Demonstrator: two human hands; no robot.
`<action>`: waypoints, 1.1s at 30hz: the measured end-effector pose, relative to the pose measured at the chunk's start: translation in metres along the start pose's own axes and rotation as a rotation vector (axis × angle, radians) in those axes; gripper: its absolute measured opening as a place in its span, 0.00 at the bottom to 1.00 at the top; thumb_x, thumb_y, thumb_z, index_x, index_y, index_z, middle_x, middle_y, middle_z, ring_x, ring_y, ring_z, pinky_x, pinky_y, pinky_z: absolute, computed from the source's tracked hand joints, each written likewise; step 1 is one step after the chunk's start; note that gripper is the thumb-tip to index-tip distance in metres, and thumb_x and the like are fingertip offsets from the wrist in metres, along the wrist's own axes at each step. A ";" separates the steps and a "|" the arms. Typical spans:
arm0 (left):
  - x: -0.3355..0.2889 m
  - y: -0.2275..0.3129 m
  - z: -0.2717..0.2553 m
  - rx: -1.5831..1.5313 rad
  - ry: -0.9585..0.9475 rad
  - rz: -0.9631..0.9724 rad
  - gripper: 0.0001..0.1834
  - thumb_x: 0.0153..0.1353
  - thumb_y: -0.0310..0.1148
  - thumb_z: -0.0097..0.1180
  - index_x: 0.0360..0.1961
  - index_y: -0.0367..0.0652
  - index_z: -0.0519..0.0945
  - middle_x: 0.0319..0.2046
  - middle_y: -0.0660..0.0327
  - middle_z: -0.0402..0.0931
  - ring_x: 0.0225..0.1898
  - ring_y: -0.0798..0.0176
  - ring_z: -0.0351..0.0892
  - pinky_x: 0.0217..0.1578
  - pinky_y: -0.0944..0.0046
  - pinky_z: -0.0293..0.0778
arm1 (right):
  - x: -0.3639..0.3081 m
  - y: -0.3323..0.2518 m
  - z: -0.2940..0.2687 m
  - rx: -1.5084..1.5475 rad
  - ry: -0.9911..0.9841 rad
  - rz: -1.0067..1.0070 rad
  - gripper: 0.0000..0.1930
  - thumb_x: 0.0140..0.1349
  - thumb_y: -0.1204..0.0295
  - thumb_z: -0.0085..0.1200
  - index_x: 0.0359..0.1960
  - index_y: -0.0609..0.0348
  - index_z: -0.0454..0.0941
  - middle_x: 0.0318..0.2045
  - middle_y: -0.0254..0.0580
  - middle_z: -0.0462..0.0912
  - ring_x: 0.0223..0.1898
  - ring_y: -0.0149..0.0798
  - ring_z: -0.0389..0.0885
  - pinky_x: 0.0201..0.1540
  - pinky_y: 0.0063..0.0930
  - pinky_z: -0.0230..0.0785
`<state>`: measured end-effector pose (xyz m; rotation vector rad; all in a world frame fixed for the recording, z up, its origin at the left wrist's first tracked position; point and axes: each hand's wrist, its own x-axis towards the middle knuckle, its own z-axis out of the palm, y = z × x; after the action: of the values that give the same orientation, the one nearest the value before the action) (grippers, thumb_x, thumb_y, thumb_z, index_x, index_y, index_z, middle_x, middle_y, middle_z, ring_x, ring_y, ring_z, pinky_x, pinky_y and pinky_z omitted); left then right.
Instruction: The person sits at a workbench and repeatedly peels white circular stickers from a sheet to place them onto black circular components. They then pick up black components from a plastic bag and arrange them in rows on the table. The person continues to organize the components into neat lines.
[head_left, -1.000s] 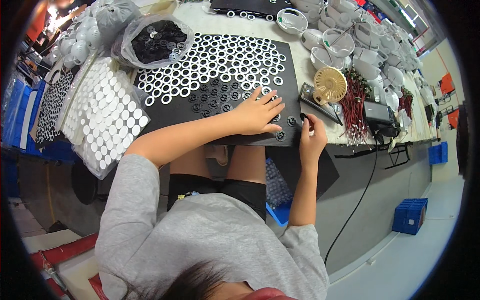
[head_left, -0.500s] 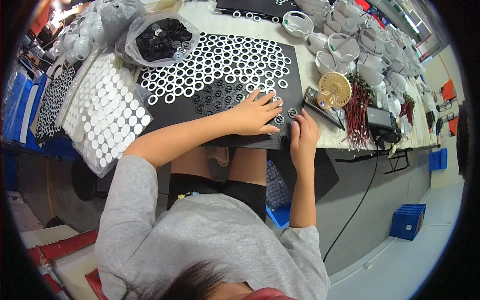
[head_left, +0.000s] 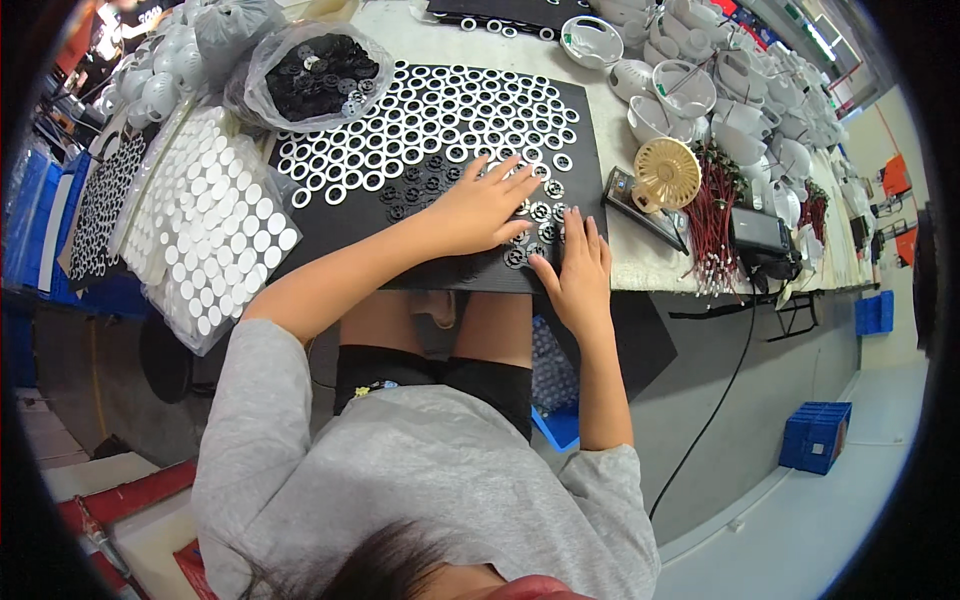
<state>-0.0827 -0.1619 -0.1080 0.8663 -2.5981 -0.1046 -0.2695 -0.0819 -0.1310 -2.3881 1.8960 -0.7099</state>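
Both hands are sliding inward since the earlier frame: left hand [head_left: 480, 208] lying flat, fingers spread, on the black rectangular foam board [head_left: 330, 225]; right hand [head_left: 577, 270] pressing open-palmed at its near edge, gripping nothing. Small black gear-like rings [head_left: 420, 185] are sitting mid-board; white flat rings [head_left: 440, 110] are filling most rows, near rows left. Clear plastic bag of black rings [head_left: 310, 70] sitting far-left; sheets of white round pads [head_left: 205, 225] left.

The left hand [head_left: 478, 208] and right hand [head_left: 578, 266] cover several small black discs [head_left: 541, 212] (count indeterminate); fingertip contact unresolved.
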 end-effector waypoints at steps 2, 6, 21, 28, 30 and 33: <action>-0.011 -0.002 -0.009 -0.084 0.002 -0.025 0.30 0.56 0.42 0.51 0.57 0.40 0.61 0.57 0.54 0.62 0.62 0.51 0.54 0.57 0.45 0.50 | 0.002 -0.002 0.003 0.008 -0.005 0.005 0.36 0.54 0.51 0.49 0.58 0.64 0.56 0.58 0.56 0.60 0.60 0.55 0.55 0.60 0.46 0.44; -0.029 -0.004 -0.025 -0.188 -0.070 -0.099 0.32 0.56 0.39 0.51 0.59 0.40 0.58 0.58 0.50 0.59 0.63 0.51 0.51 0.60 0.48 0.47 | 0.006 -0.005 0.005 0.008 0.001 0.004 0.36 0.55 0.51 0.49 0.58 0.64 0.57 0.58 0.56 0.60 0.61 0.55 0.55 0.60 0.46 0.44; -0.051 -0.003 -0.004 0.035 -0.058 -0.048 0.31 0.57 0.47 0.47 0.57 0.39 0.62 0.59 0.49 0.57 0.62 0.49 0.51 0.58 0.44 0.50 | 0.016 -0.023 0.009 0.059 0.051 -0.050 0.32 0.55 0.53 0.49 0.54 0.66 0.62 0.55 0.55 0.64 0.58 0.54 0.58 0.58 0.46 0.47; -0.045 -0.001 -0.006 0.005 -0.117 -0.054 0.32 0.58 0.48 0.46 0.58 0.37 0.61 0.61 0.49 0.54 0.64 0.50 0.47 0.59 0.45 0.46 | 0.025 -0.029 0.013 0.113 0.043 -0.096 0.28 0.56 0.56 0.50 0.52 0.65 0.64 0.52 0.52 0.68 0.56 0.51 0.62 0.57 0.43 0.50; -0.044 -0.001 -0.006 -0.003 -0.105 -0.044 0.32 0.58 0.48 0.46 0.58 0.37 0.61 0.61 0.49 0.54 0.65 0.51 0.47 0.59 0.45 0.47 | 0.026 -0.030 0.012 0.140 0.071 -0.096 0.27 0.55 0.58 0.51 0.51 0.65 0.65 0.52 0.51 0.69 0.56 0.51 0.63 0.56 0.42 0.51; -0.041 0.000 -0.006 0.008 -0.097 -0.027 0.32 0.58 0.47 0.46 0.57 0.36 0.61 0.61 0.49 0.54 0.64 0.50 0.47 0.60 0.45 0.46 | 0.023 -0.026 0.005 0.181 0.138 -0.066 0.25 0.55 0.60 0.52 0.49 0.64 0.67 0.50 0.50 0.71 0.54 0.50 0.65 0.55 0.41 0.52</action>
<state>-0.0505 -0.1377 -0.1166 0.9205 -2.6786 -0.1472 -0.2400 -0.0981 -0.1203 -2.3540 1.7206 -1.0284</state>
